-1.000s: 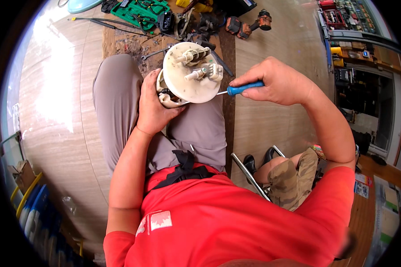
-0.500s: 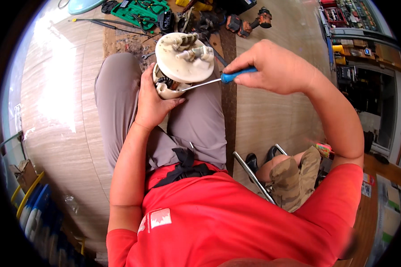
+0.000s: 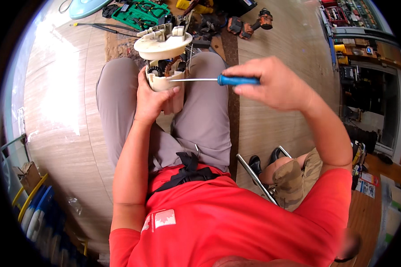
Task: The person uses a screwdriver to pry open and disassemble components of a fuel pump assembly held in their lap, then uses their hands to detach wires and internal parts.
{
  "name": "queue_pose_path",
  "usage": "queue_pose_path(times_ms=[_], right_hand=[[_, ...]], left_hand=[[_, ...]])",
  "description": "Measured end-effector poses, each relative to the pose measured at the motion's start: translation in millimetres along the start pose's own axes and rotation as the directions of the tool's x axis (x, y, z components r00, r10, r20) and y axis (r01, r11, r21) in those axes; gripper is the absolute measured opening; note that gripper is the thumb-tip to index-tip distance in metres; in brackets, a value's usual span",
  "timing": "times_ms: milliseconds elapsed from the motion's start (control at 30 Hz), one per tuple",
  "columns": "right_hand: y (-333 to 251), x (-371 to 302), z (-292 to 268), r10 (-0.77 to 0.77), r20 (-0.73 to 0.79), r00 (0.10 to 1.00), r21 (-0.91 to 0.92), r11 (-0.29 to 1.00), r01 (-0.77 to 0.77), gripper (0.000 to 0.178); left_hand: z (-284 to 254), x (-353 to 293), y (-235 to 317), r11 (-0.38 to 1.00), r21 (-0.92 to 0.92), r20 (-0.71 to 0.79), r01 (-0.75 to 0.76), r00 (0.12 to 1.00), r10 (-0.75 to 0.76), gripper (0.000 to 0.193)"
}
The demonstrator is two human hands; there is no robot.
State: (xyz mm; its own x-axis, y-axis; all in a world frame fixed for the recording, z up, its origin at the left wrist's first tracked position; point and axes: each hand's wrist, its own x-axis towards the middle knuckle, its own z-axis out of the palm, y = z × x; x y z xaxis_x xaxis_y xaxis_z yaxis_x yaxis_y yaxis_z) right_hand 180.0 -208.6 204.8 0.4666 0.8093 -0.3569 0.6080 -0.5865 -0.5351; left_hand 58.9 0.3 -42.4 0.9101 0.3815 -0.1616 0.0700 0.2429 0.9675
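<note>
Between my knees, my left hand (image 3: 149, 99) is wrapped round the cream plastic body of a fuel pump module (image 3: 162, 48). Its round top flange, with hose fittings and a connector, stands above the body. A black corrugated hose and reddish-brown wires show in the gap between them. My right hand (image 3: 272, 84) grips the blue handle of a screwdriver (image 3: 239, 80). The thin shaft points left, level, with its tip at the upper part of the module's body. Whether the tip touches or only passes in front, I cannot tell.
An open green tool case (image 3: 140, 15) lies on the board beyond my knees, beside dark parts. An orange-black cordless power tool (image 3: 249, 26) rests to its right. Another person's legs in camouflage shorts (image 3: 294, 180) are at my right, near a metal chair frame (image 3: 258, 180).
The fuel pump module has turned more upright and its flange has moved left, showing edge-on. The screwdriver has swung level, its tip shifting left and up along the body.
</note>
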Motion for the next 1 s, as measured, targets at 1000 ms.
queue_pose_path(times_ms=[1000], right_hand=[[-24.6,-44.1,201.5,0.369,-0.364,0.855,0.560,0.820,-0.115,0.048]], left_hand=[[14.3,-4.2,3.3,0.985,-0.159,0.005,0.065,0.998,-0.065,0.104]])
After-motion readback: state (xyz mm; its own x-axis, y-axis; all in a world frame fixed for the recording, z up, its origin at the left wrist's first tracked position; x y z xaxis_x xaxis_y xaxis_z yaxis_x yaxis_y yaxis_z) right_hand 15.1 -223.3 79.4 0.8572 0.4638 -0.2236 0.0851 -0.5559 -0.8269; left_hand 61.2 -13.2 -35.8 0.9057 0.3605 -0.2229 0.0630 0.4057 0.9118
